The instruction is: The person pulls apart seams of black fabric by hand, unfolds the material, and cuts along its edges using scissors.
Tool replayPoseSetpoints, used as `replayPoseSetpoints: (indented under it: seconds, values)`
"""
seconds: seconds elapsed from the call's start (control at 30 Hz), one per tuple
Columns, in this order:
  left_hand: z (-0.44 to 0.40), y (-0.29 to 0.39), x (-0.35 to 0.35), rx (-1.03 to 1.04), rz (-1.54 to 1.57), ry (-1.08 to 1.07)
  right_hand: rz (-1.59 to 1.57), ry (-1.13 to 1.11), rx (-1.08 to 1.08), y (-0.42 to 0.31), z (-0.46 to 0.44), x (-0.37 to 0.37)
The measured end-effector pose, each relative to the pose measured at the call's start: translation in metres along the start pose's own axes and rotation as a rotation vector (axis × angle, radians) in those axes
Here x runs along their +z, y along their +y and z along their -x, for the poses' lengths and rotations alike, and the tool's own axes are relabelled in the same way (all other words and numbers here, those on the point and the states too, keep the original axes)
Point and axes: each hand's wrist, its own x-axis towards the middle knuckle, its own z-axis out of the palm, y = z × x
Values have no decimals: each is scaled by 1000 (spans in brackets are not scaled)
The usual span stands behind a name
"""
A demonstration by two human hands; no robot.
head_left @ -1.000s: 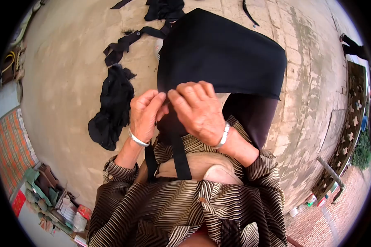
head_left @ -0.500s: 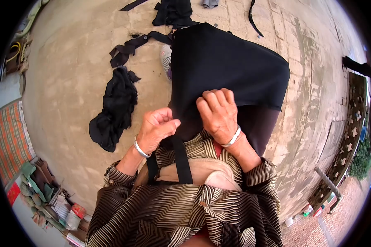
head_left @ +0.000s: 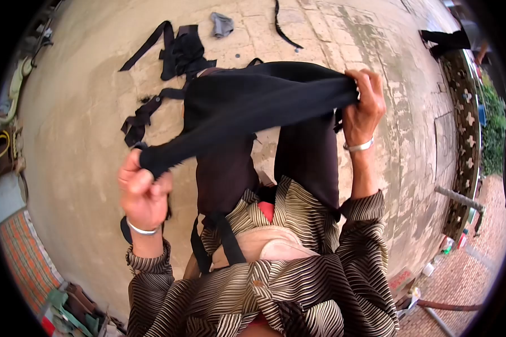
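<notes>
A black cloth (head_left: 264,104) is stretched across above my knees. My left hand (head_left: 144,191), low at the left, is closed on one end of it. At the right, my right hand (head_left: 365,104) grips the other end, higher up and farther from my body. The cloth sags and folds between them, and its far part lies over my dark trousers (head_left: 225,174). Black straps (head_left: 229,238) hang at my waist beside a pale pink cloth (head_left: 281,242).
Black cloth scraps (head_left: 188,51), a grey piece (head_left: 222,25) and a thin black strip (head_left: 284,28) lie on the ground ahead. A person's dark-clad legs (head_left: 447,40) show at the upper right. Piled goods (head_left: 73,309) stand at the lower left.
My hands have moved wide apart, left and right, and now hold the black cloth by its ends. It is lifted and drawn out between them. The view has shifted too.
</notes>
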Motion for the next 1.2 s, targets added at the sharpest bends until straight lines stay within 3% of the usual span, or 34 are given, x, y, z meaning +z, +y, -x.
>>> replayPoseSetpoints:
  seconds: [0.13,0.17,0.3,0.4,0.53,0.57,0.63,0.7,0.73,0.77,0.83,0.9,0.97,1.03,1.2]
  values:
    - [-56,41,13,151,212,-265,24,24,93,48,-45,0]
    - [-67,50,20,171,233,-269,-91,34,91,59,-56,2]
    - [-108,81,38,244,150,-346,-326,-77,40,78,-101,-8]
    - [-129,104,55,309,114,-332,-375,-309,191,85,-130,-23]
    - [-151,135,55,392,41,-361,-447,-238,304,84,-157,-39]
    - [-152,139,62,421,46,-337,-475,-132,283,62,-158,-52]
    - [-144,147,71,420,14,-430,-337,-15,222,86,-163,-56]
    - [-117,141,92,528,-15,-454,-170,215,2,93,-156,-65]
    - [-97,132,101,577,-28,-292,-55,181,-2,78,-144,-84]
    - [-78,118,99,569,-34,-269,-34,160,61,82,-128,-93]
    - [-45,78,84,588,-175,-42,-231,123,261,86,-89,-100]
    - [-17,31,58,300,-184,-266,-559,64,452,100,-42,-95]
    - [6,-12,42,-35,-382,-87,-714,9,481,109,0,-78]
    - [22,-48,26,-258,-424,0,-912,16,727,116,38,-57]
    - [41,-83,9,-475,-412,1,-1309,34,1031,154,106,-24]
